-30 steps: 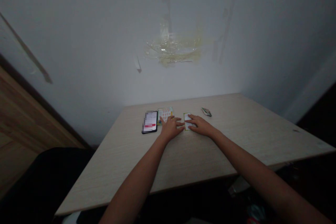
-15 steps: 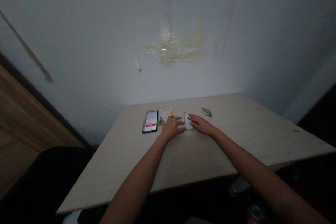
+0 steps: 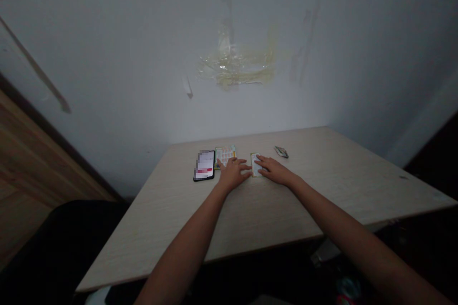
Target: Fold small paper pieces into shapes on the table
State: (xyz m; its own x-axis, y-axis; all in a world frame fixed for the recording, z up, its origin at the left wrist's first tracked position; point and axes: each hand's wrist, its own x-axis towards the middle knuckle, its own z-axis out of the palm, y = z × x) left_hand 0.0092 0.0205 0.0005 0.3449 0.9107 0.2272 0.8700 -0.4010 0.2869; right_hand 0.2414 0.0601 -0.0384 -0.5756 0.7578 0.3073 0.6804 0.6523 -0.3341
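My left hand (image 3: 233, 173) rests palm down with its fingers spread, between a printed sheet and a small card. The colourful printed sheet (image 3: 225, 153) lies just beyond it, partly covered by the fingers. Beside my left hand's fingertips is the small light card (image 3: 255, 167) with a yellowish border, flat on the table. From the right, my right hand (image 3: 272, 169) lays its outstretched fingers on that card and hides part of it. Left of the sheet lies a phone (image 3: 204, 166) with its screen lit, part of the screen blurred out.
A small folded packet or wrapper (image 3: 281, 152) lies at the back right of the pale wooden table (image 3: 279, 219). Behind the table stands a wall (image 3: 143, 57) with peeling clear tape (image 3: 243, 69). A dark chair-like shape (image 3: 71, 238) is at the left.
Both hands keep almost the same places, and the card stays under my right fingers. The view has shifted very slightly.
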